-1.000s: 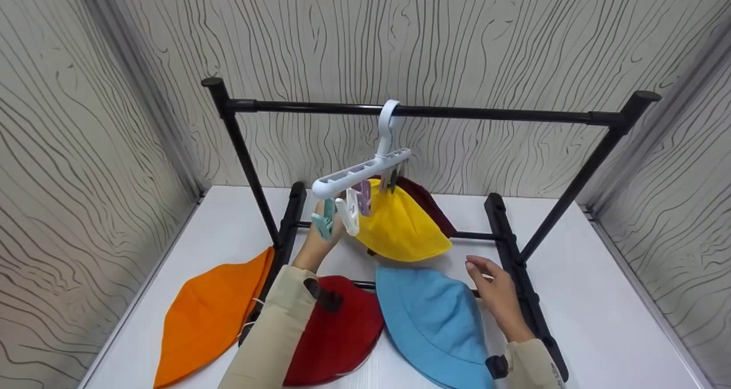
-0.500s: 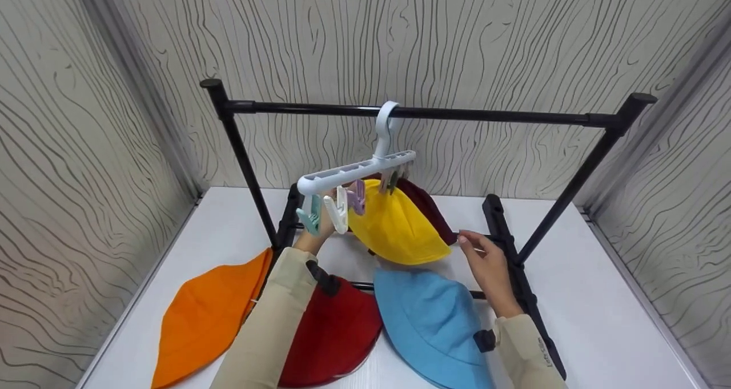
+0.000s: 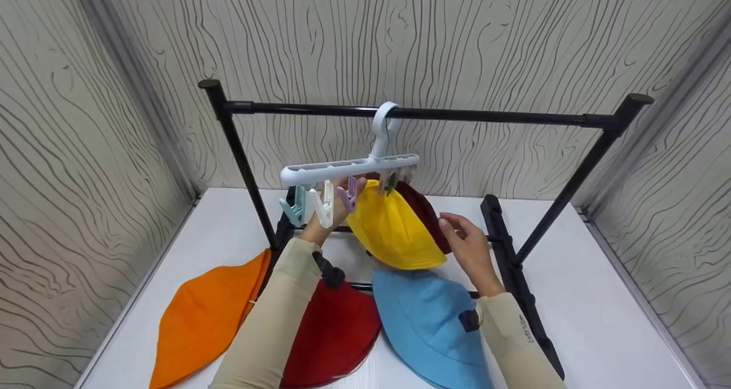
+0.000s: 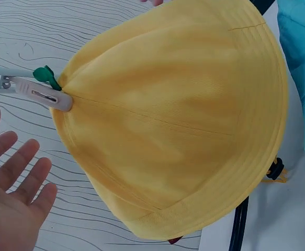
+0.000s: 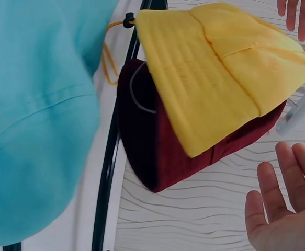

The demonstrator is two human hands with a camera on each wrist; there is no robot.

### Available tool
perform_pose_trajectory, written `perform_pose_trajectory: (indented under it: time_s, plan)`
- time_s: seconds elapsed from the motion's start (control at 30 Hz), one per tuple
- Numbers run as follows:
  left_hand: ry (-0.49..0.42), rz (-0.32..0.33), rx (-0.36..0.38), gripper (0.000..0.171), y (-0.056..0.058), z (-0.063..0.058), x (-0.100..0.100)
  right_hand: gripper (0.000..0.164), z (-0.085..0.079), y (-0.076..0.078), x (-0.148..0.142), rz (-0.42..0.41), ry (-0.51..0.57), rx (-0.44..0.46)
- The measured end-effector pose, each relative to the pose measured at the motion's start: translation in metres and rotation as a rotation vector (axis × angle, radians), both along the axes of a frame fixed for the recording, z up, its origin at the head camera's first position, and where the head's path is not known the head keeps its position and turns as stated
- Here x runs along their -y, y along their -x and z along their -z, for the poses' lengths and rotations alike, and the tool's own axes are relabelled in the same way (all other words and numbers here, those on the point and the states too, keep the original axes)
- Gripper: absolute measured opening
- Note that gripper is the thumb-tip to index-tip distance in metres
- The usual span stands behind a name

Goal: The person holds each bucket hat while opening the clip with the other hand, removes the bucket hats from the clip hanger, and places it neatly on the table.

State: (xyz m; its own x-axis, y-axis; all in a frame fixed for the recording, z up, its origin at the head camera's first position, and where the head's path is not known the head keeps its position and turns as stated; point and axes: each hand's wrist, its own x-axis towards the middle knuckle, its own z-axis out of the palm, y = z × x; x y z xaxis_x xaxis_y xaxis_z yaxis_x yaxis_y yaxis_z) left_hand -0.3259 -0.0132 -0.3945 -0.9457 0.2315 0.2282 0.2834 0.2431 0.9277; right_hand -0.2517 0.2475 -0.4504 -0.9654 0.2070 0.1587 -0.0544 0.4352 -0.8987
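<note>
A yellow bucket hat [image 3: 394, 229] hangs from the white clip hanger [image 3: 342, 167], its crown pinched by a clip [image 4: 42, 95]. Behind it hangs a maroon hat [image 5: 186, 157], partly covered by the yellow one. My left hand [image 3: 334, 206] is at the yellow hat's left, partly hidden by hanging clips; in the left wrist view its fingers are spread beside the crown, holding nothing. My right hand [image 3: 471, 249] is at the maroon hat's right edge in the head view. The right wrist view shows that hand's fingers [image 5: 285, 180] extended, apart from both hats.
The hanger hooks over the top bar [image 3: 485, 115] of a black rack. An orange hat [image 3: 208, 315], a red hat [image 3: 337, 332] and a blue hat [image 3: 431, 326] lie in front on the white table [image 3: 617, 320]. Mint, white and purple clips [image 3: 348, 195] dangle at the hanger's left.
The hanger has turned, its near end swinging left and back, and the hats have shifted slightly with it. My right hand has moved up and left to the maroon hat's edge.
</note>
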Motion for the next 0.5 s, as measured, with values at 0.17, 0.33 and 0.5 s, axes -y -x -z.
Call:
perform_pose_trajectory:
  time_s: [0.17,0.33,0.5]
  plan:
    - [-0.012,0.047,-0.051,0.047,-0.003,-0.01,-0.003,0.043,-0.009,0.008,0.01,-0.04,-0.014,-0.022]
    - [-0.036,0.066,-0.037,0.05,0.0,-0.012,-0.008,0.041,-0.018,0.017,0.02,-0.062,-0.06,-0.045]
    - [0.037,0.172,-0.114,0.049,0.018,0.009,-0.009,0.043,-0.025,0.023,0.027,-0.089,-0.074,-0.023]
